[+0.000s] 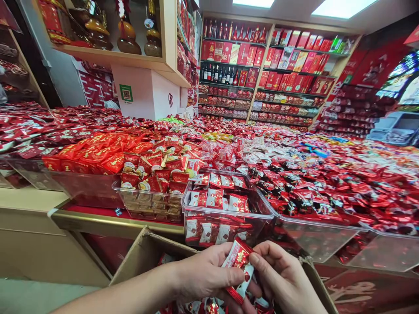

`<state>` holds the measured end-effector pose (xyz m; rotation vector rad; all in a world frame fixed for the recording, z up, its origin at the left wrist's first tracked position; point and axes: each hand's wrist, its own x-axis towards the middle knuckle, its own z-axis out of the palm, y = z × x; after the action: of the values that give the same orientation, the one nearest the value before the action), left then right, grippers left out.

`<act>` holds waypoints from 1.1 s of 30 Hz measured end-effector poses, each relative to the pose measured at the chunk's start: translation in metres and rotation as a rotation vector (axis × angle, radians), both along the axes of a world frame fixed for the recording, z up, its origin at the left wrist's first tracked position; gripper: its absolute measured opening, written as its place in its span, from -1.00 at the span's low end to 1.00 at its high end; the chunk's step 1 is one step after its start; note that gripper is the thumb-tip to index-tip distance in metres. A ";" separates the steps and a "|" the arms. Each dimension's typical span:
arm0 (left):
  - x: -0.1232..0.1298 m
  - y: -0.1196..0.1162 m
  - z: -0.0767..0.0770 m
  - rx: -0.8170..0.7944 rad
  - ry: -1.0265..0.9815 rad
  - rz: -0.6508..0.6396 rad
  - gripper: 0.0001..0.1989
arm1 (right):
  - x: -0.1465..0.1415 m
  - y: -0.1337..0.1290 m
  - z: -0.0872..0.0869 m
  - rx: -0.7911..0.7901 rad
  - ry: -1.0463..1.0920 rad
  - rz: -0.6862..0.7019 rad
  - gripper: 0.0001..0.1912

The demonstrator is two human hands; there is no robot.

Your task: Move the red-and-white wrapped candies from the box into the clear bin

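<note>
One red-and-white wrapped candy (238, 259) shows in my head view, held above the open cardboard box (137, 255). I see the left hand (209, 272) with fingers closed around it and the right hand (283, 270) pinching its right edge. A loosened pinch could drop it; opposing pulls could tear it. Its long axis runs near to far, the far end slanting right.

One left hand (206, 271) and one right hand (284, 274) are holding one packet (240, 260). One cardboard box (139, 257), one QR code (125, 93) and two ceiling lights (343, 7) are showing
</note>
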<state>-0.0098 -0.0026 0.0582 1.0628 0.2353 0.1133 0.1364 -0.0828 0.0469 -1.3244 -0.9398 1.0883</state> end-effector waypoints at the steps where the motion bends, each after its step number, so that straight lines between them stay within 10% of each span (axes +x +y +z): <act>1: 0.001 0.000 0.001 0.019 0.021 0.042 -0.66 | 0.000 0.000 0.000 0.007 0.002 -0.013 -0.66; 7: 0.002 -0.001 0.002 0.143 0.137 0.227 -0.60 | 0.004 -0.002 0.002 0.136 -0.057 -0.013 -0.75; 12: -0.001 0.005 0.001 -0.158 0.162 0.116 -0.46 | 0.005 -0.008 0.000 0.471 -0.504 -0.063 -0.96; 16: -0.004 0.007 0.001 -0.239 0.078 0.272 -0.60 | -0.002 -0.012 0.006 0.677 -0.703 0.106 -0.76; 24: -0.002 0.005 0.007 0.014 -0.006 0.425 -0.56 | 0.004 -0.015 0.016 0.038 -0.116 0.051 -0.84; 33: 0.000 -0.001 -0.002 0.114 0.049 0.440 -0.46 | 0.002 -0.006 0.000 -0.024 -0.075 0.078 -0.72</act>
<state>-0.0097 -0.0037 0.0566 1.1145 0.5106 0.5017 0.1383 -0.0886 0.0471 -1.3660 -1.0434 1.1191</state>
